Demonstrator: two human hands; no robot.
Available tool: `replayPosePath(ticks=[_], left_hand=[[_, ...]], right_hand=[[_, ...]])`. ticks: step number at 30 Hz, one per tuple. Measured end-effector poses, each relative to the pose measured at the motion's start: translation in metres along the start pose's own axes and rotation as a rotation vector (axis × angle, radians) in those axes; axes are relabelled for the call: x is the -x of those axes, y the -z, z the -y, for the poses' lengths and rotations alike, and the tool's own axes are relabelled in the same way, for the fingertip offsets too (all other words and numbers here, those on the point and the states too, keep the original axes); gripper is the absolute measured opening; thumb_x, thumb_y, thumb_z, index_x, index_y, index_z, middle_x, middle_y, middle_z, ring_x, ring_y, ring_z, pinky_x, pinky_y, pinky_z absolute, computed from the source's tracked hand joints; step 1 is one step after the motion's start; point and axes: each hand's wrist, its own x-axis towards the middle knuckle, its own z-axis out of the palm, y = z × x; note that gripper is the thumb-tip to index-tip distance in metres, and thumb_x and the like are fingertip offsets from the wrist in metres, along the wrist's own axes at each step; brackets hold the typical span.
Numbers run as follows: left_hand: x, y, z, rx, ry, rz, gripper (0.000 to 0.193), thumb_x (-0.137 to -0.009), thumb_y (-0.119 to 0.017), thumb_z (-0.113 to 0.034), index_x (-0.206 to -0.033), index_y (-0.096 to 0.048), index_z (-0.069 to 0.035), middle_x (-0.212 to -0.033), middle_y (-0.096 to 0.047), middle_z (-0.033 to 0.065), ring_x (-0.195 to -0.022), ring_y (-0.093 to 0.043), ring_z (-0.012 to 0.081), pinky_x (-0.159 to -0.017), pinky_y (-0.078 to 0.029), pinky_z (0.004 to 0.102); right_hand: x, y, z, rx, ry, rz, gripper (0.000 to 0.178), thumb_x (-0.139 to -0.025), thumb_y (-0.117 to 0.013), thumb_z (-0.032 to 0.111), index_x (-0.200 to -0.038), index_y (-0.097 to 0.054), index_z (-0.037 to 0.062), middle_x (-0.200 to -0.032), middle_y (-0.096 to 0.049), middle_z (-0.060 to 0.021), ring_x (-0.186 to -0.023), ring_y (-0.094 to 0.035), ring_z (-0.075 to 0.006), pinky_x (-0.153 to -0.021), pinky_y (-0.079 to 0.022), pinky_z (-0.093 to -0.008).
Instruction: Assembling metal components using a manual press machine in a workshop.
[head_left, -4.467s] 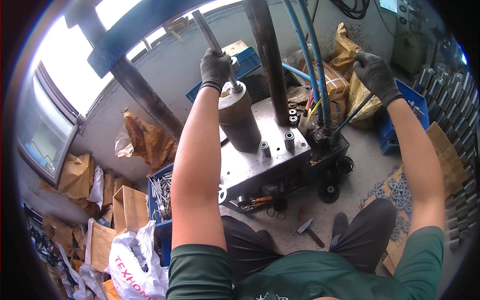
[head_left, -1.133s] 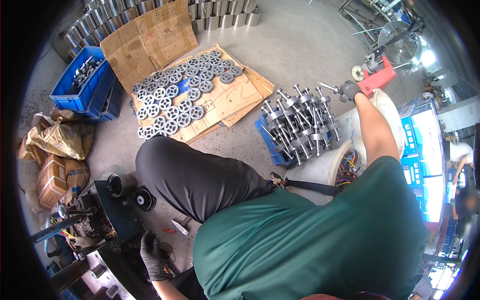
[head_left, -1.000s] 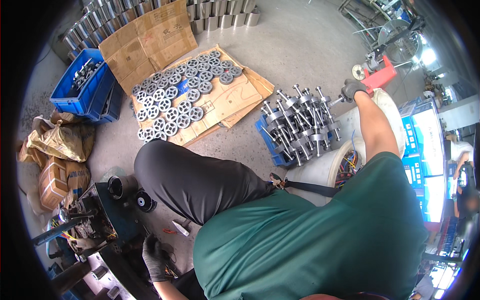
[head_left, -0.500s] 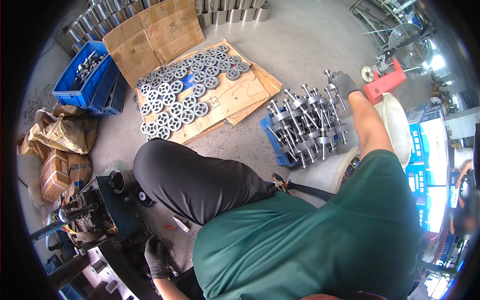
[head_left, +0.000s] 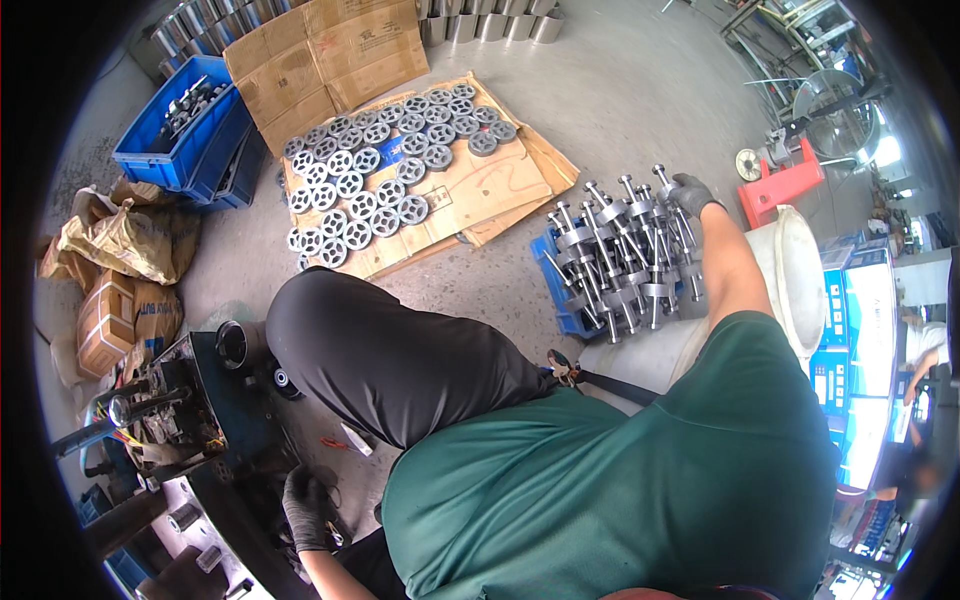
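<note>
My right hand [head_left: 690, 194], in a dark grey glove, is at the far right edge of a pile of metal shafts [head_left: 622, 240]. Its fingers are closed on the upper part of one metal shaft [head_left: 662, 176], which has a round collar. The pile stands in a blue crate [head_left: 566, 310]; many of the shafts carry thick round collars. My left hand [head_left: 305, 508], also gloved, hangs low beside the dark machine [head_left: 235, 400] at the left. Its fingers are dark and partly hidden, so I cannot make out a hold.
Grey spoked wheels [head_left: 384, 222] lie in rows on flat cardboard [head_left: 490, 195]. Blue bins [head_left: 150, 165] and wrapped sacks [head_left: 130, 245] stand at the left. A white drum [head_left: 785, 270] lies by my right arm, near a red metal stand [head_left: 785, 185]. Pliers [head_left: 333, 443] lie on the floor.
My right hand has come down and slightly left with the metal shaft, closer against the pile. The whole view has shifted a little. My left hand stays beside the machine.
</note>
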Motion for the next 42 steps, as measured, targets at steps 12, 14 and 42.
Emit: replayPosePath(ticks=[12,14,42], left_hand=[[-0.01,-0.011,0.01,0.016,0.065,0.05,0.034,-0.097,-0.065,-0.003,-0.13,-0.065,-0.002,-0.114,-0.071,0.0092,-0.099,-0.066,0.0187,-0.087,-0.055,0.0322],[-0.006,-0.006,0.012,-0.008,0.075,0.025,0.034,-0.097,-0.065,-0.002,-0.13,-0.065,-0.002,-0.114,-0.071,0.0098,-0.101,-0.067,0.0193,-0.089,-0.054,0.0326],[0.023,0.008,-0.032,-0.29,-0.221,-0.11,0.026,-0.093,-0.07,-0.009,-0.117,-0.069,0.0,-0.108,-0.071,0.0198,-0.103,-0.07,0.0358,-0.091,-0.055,0.0411]], right_hand=[[-0.019,-0.043,-0.028,-0.308,-0.309,-0.443,0.081,-0.09,-0.059,0.074,-0.143,-0.058,0.0118,-0.14,-0.065,-0.0218,-0.129,-0.062,-0.0385,-0.111,-0.045,-0.0482],[-0.003,-0.043,-0.005,-0.226,-0.345,-0.425,0.081,-0.091,-0.055,0.076,-0.142,-0.06,0.0125,-0.14,-0.066,-0.0207,-0.131,-0.061,-0.0383,-0.111,-0.045,-0.0492],[-0.075,-0.112,-0.05,0.723,0.047,-0.238,0.078,-0.094,-0.06,0.065,-0.152,-0.048,0.0139,-0.148,-0.058,-0.0227,-0.13,-0.061,-0.0371,-0.106,-0.053,-0.0512]])
